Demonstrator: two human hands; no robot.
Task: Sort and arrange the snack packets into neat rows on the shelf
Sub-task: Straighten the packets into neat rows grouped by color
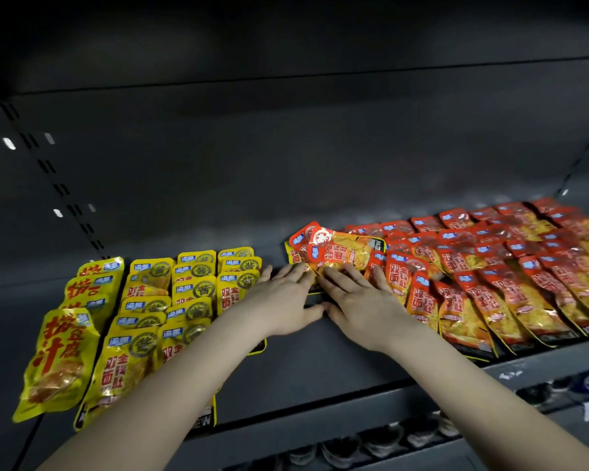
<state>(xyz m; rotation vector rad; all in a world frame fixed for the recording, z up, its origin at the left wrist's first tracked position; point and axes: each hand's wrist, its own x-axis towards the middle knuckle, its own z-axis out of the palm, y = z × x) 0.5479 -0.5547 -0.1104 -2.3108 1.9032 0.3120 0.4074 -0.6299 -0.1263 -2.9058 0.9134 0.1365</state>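
Observation:
On the dark shelf (320, 365), yellow snack packets (170, 300) lie in overlapping rows at the left. Red and orange packets (490, 266) fill rows at the right. A small loose stack of red packets (337, 248) sits in the gap between the two groups. My left hand (283, 300) lies flat with straight fingers, fingertips touching the near edge of that stack. My right hand (361, 297) lies flat beside it, fingers spread on the same stack's lower edge. The thumbs of both hands almost meet.
The shelf's back wall (286, 164) is dark with slotted uprights at left and right. The front lip (354, 402) runs diagonally below my forearms. Several shoes (371, 443) show on the level underneath. Bare shelf lies between the packet groups.

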